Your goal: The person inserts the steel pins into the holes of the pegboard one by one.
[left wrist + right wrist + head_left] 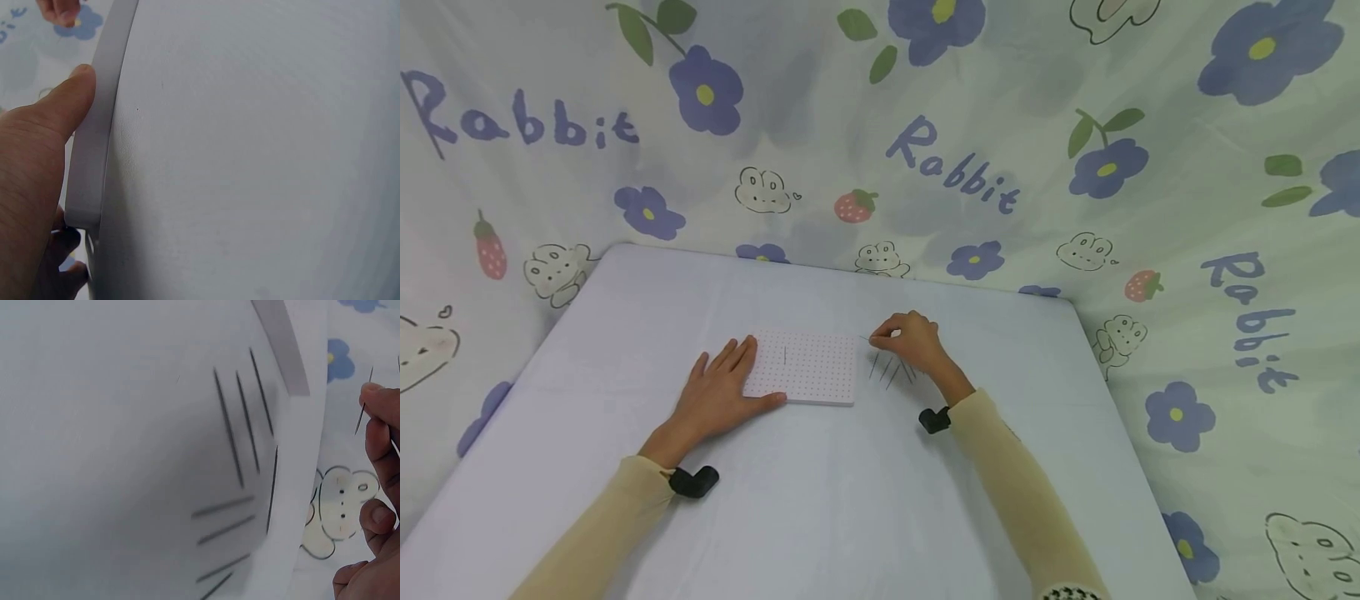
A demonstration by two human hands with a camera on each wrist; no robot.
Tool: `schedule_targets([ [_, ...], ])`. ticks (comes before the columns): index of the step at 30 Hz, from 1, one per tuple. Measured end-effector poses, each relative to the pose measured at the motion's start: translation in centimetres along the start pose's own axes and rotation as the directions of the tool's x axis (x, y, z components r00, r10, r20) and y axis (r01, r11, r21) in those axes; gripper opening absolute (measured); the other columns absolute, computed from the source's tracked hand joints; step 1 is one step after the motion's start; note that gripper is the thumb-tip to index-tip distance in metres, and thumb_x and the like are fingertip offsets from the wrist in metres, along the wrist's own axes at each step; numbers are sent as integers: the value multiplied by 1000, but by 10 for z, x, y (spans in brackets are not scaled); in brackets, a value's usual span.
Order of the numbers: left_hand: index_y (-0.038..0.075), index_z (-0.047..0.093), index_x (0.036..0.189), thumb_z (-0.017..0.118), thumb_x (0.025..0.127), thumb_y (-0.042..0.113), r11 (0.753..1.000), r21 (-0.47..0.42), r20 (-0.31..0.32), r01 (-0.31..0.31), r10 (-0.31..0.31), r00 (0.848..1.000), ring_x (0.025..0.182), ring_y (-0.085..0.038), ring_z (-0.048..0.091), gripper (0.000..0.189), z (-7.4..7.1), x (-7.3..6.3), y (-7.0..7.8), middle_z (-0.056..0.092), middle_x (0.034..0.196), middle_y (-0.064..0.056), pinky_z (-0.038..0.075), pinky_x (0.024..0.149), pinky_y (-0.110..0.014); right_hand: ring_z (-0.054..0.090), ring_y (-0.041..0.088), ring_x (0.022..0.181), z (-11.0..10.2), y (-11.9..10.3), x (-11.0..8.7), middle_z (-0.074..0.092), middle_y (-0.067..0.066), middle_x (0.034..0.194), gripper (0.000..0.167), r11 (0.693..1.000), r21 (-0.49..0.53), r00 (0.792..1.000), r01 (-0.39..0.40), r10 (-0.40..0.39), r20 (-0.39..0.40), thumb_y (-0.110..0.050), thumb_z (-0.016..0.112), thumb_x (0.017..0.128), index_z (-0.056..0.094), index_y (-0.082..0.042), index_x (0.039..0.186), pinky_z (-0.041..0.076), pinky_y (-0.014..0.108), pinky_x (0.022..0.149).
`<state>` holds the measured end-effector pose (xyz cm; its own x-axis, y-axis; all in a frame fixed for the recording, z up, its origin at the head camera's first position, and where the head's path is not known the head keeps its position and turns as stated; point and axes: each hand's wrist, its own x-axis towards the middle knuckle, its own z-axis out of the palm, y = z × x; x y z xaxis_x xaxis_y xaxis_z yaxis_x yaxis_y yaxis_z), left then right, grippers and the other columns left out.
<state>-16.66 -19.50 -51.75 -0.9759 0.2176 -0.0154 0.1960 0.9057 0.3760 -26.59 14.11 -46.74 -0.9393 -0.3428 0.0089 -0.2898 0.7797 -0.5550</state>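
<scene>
A white board [816,371] with a grid of small dark holes lies on the table. My left hand [718,392] rests on its left side, fingers extended over the left edge and thumb along the front edge; in the left wrist view the thumb [65,103] touches the board's side wall [94,144]. One thin dark needle [786,356] stands at the board's left part. Just right of the board, above the table, my right hand [910,337] pinches a thin needle [360,419] between thumb and forefinger. Several loose needles [228,428] lie on the table beneath that hand.
A white-covered table [850,500] carries everything. Behind it and at both sides hangs a cloth [812,108] printed with flowers, strawberries and rabbits. Black wrist cameras [694,482] sit at both cuffs.
</scene>
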Motion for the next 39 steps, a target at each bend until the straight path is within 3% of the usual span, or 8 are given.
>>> schedule_targets([
  [14,-1,14,160,52,82,84,1000,-10,10,-5,5,1000,153,-43,12,121,-1,0,0,18,166,-21,1,118,-68,61,11,103,26,-45,17,74,-18,90,15,997,29,995,70,-72,64,-40,73,92,80,-28,95,33,51,94],
  [25,-1,17,159,55,82,82,1000,-10,-10,-5,5,1000,153,-42,14,120,-1,0,-1,20,165,-20,2,118,-67,62,2,87,40,-58,22,71,-24,86,13,995,48,992,83,-87,96,-42,72,93,79,-31,96,33,50,94],
  [32,-1,14,160,53,82,83,1000,-10,10,-6,6,1000,152,-44,13,121,-3,0,0,19,165,-22,1,117,-69,61,3,85,44,-64,22,70,-25,86,14,996,59,992,67,-73,108,-42,72,93,79,-31,97,32,51,98],
  [39,-1,18,159,56,82,81,1000,-16,-11,-3,3,1000,152,-43,15,119,-1,0,0,22,165,-21,3,118,-68,61,3,87,50,-70,23,70,-24,85,12,996,61,991,65,-72,114,-41,71,94,78,-31,96,32,49,96],
])
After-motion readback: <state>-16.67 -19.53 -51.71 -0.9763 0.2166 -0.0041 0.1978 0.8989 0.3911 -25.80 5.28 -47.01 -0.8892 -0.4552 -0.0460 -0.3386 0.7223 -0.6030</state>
